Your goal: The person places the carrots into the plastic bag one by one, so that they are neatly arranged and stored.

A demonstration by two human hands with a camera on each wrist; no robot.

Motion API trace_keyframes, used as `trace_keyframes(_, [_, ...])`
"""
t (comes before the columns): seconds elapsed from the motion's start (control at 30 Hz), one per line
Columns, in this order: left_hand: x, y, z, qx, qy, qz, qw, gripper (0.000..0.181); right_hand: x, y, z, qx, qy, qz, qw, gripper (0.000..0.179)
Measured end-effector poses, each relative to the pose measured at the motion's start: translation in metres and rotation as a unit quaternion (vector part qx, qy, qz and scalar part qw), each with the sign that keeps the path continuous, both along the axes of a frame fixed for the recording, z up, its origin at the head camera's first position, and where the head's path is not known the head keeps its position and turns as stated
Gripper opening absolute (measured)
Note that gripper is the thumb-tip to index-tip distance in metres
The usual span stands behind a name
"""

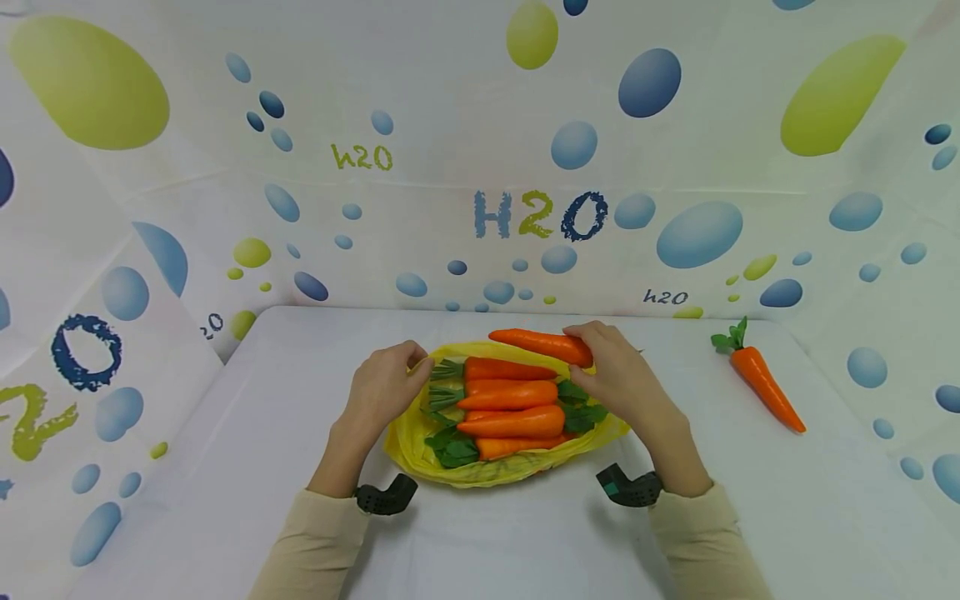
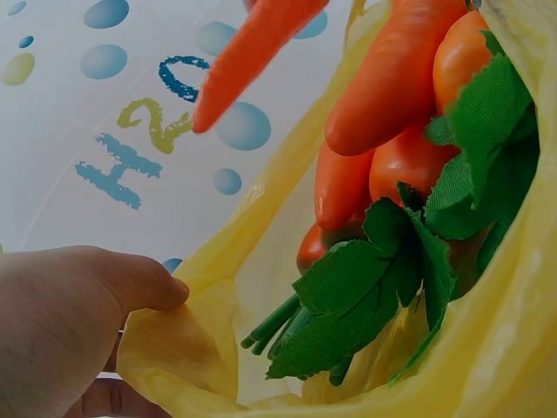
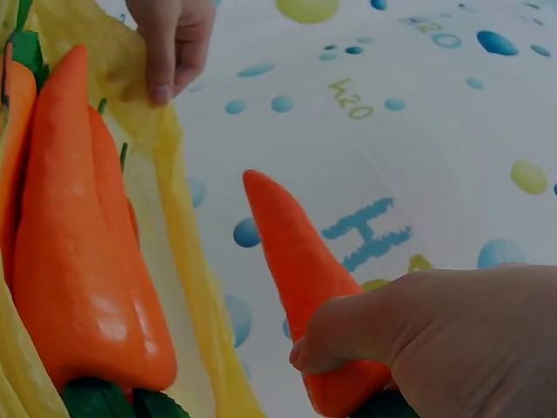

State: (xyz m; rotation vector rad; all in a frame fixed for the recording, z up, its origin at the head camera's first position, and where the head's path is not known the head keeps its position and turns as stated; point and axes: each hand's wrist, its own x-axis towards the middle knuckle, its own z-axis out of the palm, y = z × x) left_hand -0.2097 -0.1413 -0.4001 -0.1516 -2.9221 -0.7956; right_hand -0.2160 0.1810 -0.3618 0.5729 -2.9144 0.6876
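A yellow plastic bag (image 1: pixel 408 450) lies open in the middle of the table, with several orange carrots (image 1: pixel 517 421) and their green tops inside. My left hand (image 1: pixel 386 383) pinches the bag's left edge between thumb and fingers; the left wrist view shows the thumb (image 2: pixel 161 287) on the yellow plastic. In my right hand (image 1: pixel 618 362) is one carrot (image 1: pixel 536 340), gripped near its thick leafy end above the bag's far right side. Its pointed tip faces left. In the right wrist view this carrot (image 3: pixel 296 252) is beside the bag's edge, its top mostly hidden by the hand.
Another carrot (image 1: pixel 768 387) with a leafy top lies on the white table (image 1: pixel 847 517) to the right, apart from the bag. Behind the table hangs a white backdrop (image 1: pixel 450 108) printed with blue and green drops. Each wrist wears a black camera mount (image 1: pixel 386 496).
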Motion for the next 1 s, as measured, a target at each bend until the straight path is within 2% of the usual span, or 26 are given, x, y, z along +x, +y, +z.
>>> trace_keyframes(0.3, [0.000,0.000,0.000,0.006,0.006,0.001,1.0000,0.028,0.001,-0.013,-0.008,0.039,-0.009,0.013,0.9991,0.051])
trace_keyframes(0.7, [0.002,0.000,0.002,0.008,0.006,0.000,1.0000,0.029,-0.001,-0.021,-0.016,0.042,-0.013,0.038,0.9983,0.047])
trace_keyframes(1.0, [0.002,0.001,0.003,0.010,0.009,-0.002,0.9999,0.028,-0.003,-0.021,-0.024,0.053,0.005,0.044,0.9976,0.048])
